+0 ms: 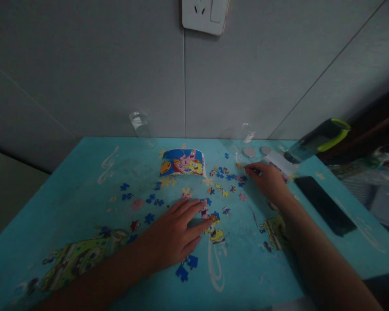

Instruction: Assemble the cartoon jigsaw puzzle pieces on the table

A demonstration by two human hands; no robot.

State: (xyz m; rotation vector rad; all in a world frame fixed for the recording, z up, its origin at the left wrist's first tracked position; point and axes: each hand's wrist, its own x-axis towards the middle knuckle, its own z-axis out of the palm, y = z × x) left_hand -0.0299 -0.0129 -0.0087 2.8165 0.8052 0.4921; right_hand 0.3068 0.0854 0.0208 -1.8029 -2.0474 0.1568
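Observation:
My left hand point(175, 233) lies flat on the turquoise cartoon-printed table point(84, 181), fingers stretched out, with the fingertips touching a small joined cluster of puzzle pieces point(214, 224). My right hand point(267, 179) reaches further back, its fingers curled down onto loose puzzle pieces point(228, 179) scattered there; whether it holds one is hidden. A curved reference picture point(182, 162) of cartoon characters stands behind the pieces. More blue pieces point(154, 201) lie to the left.
A clear glass point(141, 125) stands at the back by the grey wall. At the right lie a dark bottle with a green handle point(317, 140), a black phone point(324, 205), two round discs point(256, 151) and a white slip. A wall socket point(204, 15) is above.

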